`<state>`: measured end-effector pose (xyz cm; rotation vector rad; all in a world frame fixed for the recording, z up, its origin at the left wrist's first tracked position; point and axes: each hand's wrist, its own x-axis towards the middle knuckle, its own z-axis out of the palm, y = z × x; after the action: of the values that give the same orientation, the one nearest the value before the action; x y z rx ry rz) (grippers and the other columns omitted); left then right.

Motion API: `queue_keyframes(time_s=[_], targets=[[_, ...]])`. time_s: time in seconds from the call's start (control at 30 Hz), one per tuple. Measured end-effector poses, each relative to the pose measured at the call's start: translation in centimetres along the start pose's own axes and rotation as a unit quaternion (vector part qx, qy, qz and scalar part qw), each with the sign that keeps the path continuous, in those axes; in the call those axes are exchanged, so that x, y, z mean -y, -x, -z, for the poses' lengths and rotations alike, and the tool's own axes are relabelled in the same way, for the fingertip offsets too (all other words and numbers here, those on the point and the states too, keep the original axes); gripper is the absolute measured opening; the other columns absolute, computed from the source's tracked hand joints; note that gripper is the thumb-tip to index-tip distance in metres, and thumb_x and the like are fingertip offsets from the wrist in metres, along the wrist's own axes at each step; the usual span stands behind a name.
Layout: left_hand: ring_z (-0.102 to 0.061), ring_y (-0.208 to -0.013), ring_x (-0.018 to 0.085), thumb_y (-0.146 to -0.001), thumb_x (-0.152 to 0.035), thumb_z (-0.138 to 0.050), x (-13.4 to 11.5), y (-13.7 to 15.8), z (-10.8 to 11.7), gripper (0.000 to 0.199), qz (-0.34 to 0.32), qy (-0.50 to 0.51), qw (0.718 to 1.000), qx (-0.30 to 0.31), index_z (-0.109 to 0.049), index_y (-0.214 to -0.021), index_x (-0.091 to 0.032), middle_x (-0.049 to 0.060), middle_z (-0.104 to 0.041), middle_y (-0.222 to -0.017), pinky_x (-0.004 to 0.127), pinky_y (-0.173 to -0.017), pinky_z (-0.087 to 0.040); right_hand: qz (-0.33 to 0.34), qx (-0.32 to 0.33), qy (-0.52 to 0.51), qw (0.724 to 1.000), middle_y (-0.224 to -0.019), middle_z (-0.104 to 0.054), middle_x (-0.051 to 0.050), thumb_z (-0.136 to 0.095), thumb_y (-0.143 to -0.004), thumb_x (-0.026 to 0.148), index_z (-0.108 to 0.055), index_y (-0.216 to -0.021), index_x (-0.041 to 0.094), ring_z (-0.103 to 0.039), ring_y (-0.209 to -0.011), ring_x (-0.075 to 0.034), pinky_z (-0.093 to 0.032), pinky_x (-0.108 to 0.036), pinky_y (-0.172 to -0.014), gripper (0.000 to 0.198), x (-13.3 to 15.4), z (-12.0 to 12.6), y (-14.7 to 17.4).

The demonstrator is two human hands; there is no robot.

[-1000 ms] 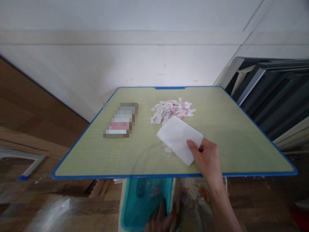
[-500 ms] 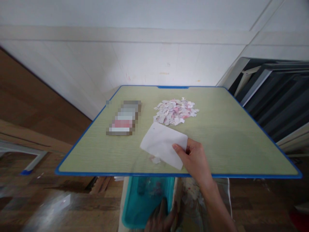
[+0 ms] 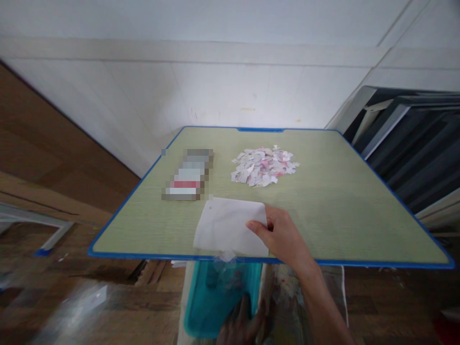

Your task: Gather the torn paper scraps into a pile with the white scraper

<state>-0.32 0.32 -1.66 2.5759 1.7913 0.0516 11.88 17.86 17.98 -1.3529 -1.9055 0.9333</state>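
My right hand (image 3: 278,232) pinches a white card (image 3: 230,225) by its right end, thumb on top. The card's lower edge lies close to the near edge of the table (image 3: 352,206). A few blurred paper scraps (image 3: 226,258) are at that edge, above a teal tray (image 3: 201,306) below the table. In shadow, my left hand (image 3: 237,323) grips the tray at its near right side; part of the hand is cut off by the frame. Farther back on the table lies a pile of torn white and pink paper scraps (image 3: 264,166).
A pixelated phone-like object (image 3: 189,175) lies on the table's left side. Dark folded panels (image 3: 417,129) lean at the right by the white wall (image 3: 223,91). A brown board (image 3: 53,124) stands at left. Wood-patterned floor (image 3: 118,306) shows below.
My right hand has moved the card left and toward me, to the table's near edge. Scraps beside the card have shifted over that edge above the tray. My left hand stays by the tray.
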Motion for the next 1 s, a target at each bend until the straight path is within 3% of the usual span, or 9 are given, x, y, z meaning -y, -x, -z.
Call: queue_keyframes(time_s=[0.33, 0.6, 1.0], targets=[[-0.061, -0.077, 0.018, -0.06, 0.005, -0.049, -0.5, 0.0, -0.1, 0.066, 0.013, -0.024, 1.0, -0.011, -0.05, -0.11, -0.039, 0.003, -0.063, -0.104, 0.026, -0.059, -0.052, 0.005, 0.002, 0.018, 1.0, -0.062, -0.053, 0.0, -0.05, -0.076, 0.03, -0.051, -0.066, 0.015, -0.042, -0.056, -0.009, -0.028, -0.022, -0.052, 0.018, 0.2, -0.3, 0.1], [-0.06, -0.082, 0.02, -0.06, 0.008, -0.045, -0.6, 0.0, 0.2, 0.07, 0.019, -0.04, 0.997, 0.056, -0.048, -0.112, -0.038, 0.003, -0.06, -0.11, 0.029, -0.063, -0.052, -0.003, 0.006, 0.024, 1.0, -0.061, -0.049, 0.001, -0.049, -0.077, 0.033, -0.048, -0.067, 0.016, -0.04, -0.055, -0.009, -0.025, -0.021, -0.051, 0.019, 0.2, -0.5, 0.2], [-0.061, -0.076, 0.017, -0.062, 0.006, -0.046, -0.3, -0.5, 1.5, 0.068, 0.003, -0.036, 0.998, 0.059, -0.046, -0.114, -0.039, 0.004, -0.061, -0.107, 0.025, -0.061, -0.05, -0.013, 0.028, 0.009, 0.999, -0.069, -0.057, -0.002, -0.048, -0.078, 0.035, -0.057, -0.076, 0.015, -0.047, -0.061, -0.01, -0.032, -0.021, -0.054, 0.022, 0.2, -0.5, 0.4]])
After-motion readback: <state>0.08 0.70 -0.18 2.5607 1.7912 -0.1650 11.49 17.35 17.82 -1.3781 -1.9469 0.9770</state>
